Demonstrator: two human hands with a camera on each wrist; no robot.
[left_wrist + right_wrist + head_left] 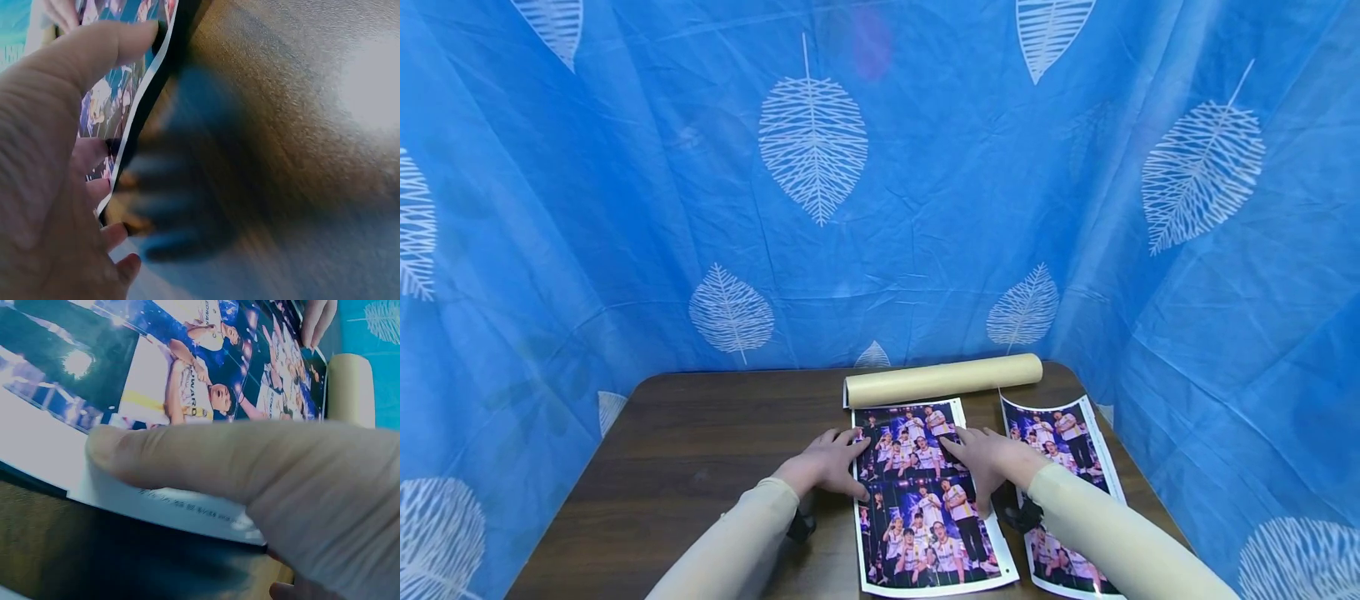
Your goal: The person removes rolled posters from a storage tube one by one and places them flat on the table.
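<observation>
A glossy photo poster (936,533) with a white border lies in front of me, printed with two copies of a group picture. My left hand (831,462) rests at its left edge with the fingers spread; the left wrist view shows the thumb (119,47) on the slightly wavy edge. On the opposite side my right hand (992,460) touches the right edge, fingers reaching over the print. In the right wrist view its thumb (169,453) lies straight along the white margin, and the sheet's edge there stands a little off the table.
A second, similar poster (1075,433) lies to the right, curling at its edges and partly covered by my right forearm. Behind both, a cream paper roll (943,379) lies along the back of the dark wooden table (700,467). Blue leaf-patterned curtains (910,208) surround the table.
</observation>
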